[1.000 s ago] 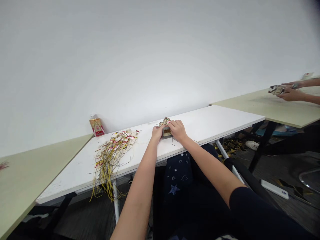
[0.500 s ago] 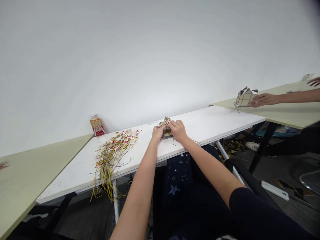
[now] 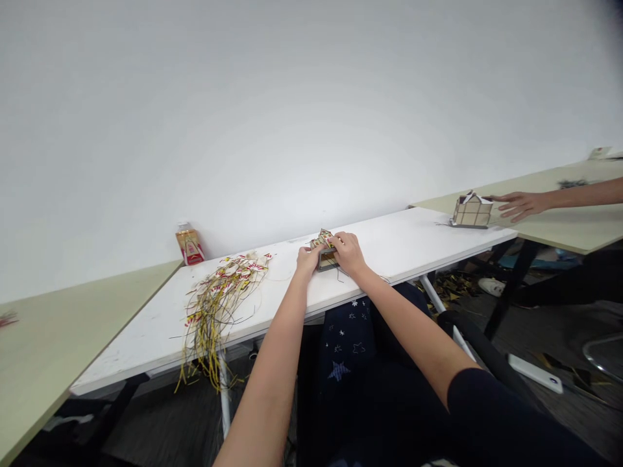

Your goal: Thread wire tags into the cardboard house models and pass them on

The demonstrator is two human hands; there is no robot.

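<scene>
Left grip [image 3: 306, 259] and right grip [image 3: 347, 251] clasped small cream-and-brown house-shaped model [image 3: 324, 240] | model sat between them, over white table [image 3: 403, 240] | gold-and-red bottle [image 3: 190, 246], left of both: label was unreadable

The bottle [image 3: 190, 245] stands behind the wired pieces [image 3: 233, 279] on the table [image 3: 384, 243].

A: "What colours lie near the white table's [image 3: 413, 243] left edge?"
B: "Yellow and black strands [image 3: 208, 350], with red-and-white striped pieces [image 3: 255, 267]; the drink container [image 3: 191, 248] by the back left corner is gold and red."
A: "And along the rest?"
B: "The middle model [image 3: 322, 240] is cream with dark lines and touches of red. The right-edge house [image 3: 472, 213] has cream walls crossed by brown lines, and a partly white roof [image 3: 476, 198]."
A: "The trousers [image 3: 349, 332]?"
B: "Dark navy, patterned with white stars [image 3: 359, 348]; one larger star [image 3: 339, 370] is blue."
</scene>
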